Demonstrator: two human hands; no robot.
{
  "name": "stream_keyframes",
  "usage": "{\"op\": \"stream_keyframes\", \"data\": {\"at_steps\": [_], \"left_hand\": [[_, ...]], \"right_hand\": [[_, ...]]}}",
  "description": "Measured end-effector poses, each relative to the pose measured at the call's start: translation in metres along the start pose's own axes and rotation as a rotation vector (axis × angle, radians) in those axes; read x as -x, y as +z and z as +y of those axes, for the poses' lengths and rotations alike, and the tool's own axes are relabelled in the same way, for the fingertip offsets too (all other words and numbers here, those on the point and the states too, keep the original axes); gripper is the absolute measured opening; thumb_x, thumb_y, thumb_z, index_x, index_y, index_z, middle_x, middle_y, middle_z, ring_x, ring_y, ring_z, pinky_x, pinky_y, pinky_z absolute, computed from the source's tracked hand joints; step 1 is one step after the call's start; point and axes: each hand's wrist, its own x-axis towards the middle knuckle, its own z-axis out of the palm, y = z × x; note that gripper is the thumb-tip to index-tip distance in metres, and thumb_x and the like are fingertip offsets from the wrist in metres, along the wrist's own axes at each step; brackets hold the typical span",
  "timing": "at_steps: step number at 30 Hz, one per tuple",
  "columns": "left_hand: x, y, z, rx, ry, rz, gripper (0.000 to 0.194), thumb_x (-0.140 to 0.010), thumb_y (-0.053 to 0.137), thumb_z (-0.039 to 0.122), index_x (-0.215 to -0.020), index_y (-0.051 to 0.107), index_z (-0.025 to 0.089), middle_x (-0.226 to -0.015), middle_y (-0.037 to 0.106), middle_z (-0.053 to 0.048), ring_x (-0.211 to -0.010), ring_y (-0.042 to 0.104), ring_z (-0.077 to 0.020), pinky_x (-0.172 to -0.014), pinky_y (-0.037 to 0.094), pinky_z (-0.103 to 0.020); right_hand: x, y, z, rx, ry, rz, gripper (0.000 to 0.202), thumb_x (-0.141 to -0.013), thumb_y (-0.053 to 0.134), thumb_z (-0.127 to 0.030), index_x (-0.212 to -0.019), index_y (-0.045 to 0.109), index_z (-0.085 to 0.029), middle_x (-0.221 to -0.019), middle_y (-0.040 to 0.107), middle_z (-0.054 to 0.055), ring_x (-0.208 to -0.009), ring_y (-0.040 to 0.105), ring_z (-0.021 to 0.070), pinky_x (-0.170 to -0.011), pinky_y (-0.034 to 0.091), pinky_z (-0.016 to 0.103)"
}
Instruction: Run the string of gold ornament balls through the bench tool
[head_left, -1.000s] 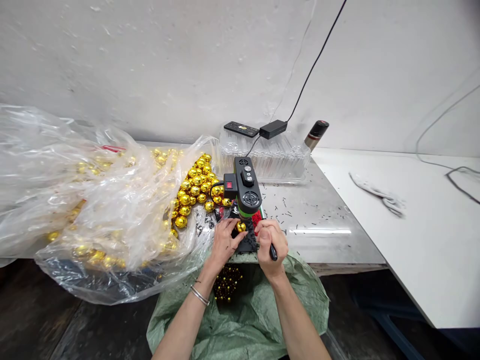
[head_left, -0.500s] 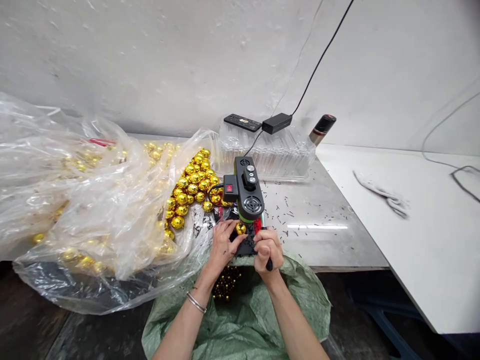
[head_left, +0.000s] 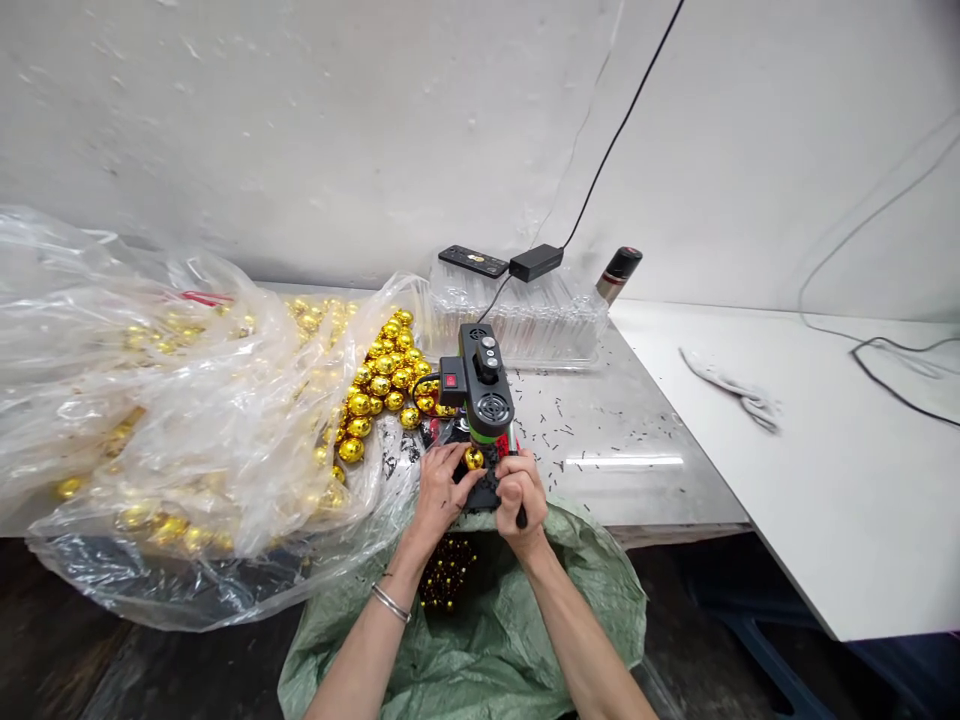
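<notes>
A shiny silver bangle [head_left: 391, 602], its band looking doubled, circles the left forearm [head_left: 358, 655] just behind the left hand [head_left: 437, 492] — a thin dark mark [head_left: 385, 574] shows between the two. Behind the right hand [head_left: 520, 497], the right forearm [head_left: 585, 630] is bare as far as it shows.

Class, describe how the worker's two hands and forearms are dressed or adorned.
The left hand and right hand wear no gloves. No sleeve shows on either forearm. A silver-coloured bangle circles the left wrist; none shows on the right.

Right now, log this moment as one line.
Left hand: holding gold ball | Right hand: gripping black handle | Black machine: above ball
</notes>
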Motion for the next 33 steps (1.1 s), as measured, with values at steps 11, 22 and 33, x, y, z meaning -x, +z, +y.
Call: {"op": "stream_keyframes", "data": {"at_steps": [11, 22, 33], "left_hand": [[0.048, -0.032, 0.003, -0.044, 0.069, -0.04, 0.053, -0.081, 0.075, 0.043, -0.129, 0.065, 0.023, -0.124, 0.067, -0.014, -0.116, 0.063, -0.0318, -0.1, 0.051, -0.049], [-0.058, -0.06, -0.016, -0.326, -0.216, 0.032, 0.03, -0.089, 0.056, 0.017, -0.118, 0.064, 0.013, -0.116, 0.066, -0.019, -0.11, 0.061, -0.032, -0.097, 0.048, -0.048], [-0.01, -0.076, 0.008, 1.11, -0.685, 0.055, 0.043, -0.074, 0.082, 0.04, -0.108, 0.068, 0.018, -0.099, 0.076, -0.008, -0.084, 0.073, -0.018, -0.081, 0.058, -0.03]], "right_hand": [[-0.066, -0.017, -0.039, -0.079, 0.295, -0.053, 0.034, -0.1, 0.043, -0.018, -0.066, 0.046, -0.022, -0.067, 0.052, -0.001, -0.066, 0.053, 0.013, -0.062, 0.041, 0.029], [-0.049, -0.013, -0.032, -0.063, 0.227, -0.03, 0.034, -0.098, 0.043, -0.013, -0.066, 0.047, -0.022, -0.067, 0.053, 0.0, -0.068, 0.055, 0.0139, -0.061, 0.041, 0.029], [-0.046, -0.011, -0.029, -0.032, 0.197, -0.009, 0.032, -0.097, 0.043, -0.012, -0.067, 0.048, -0.022, -0.068, 0.056, 0.0, -0.067, 0.056, 0.0139, -0.062, 0.041, 0.029]]}}
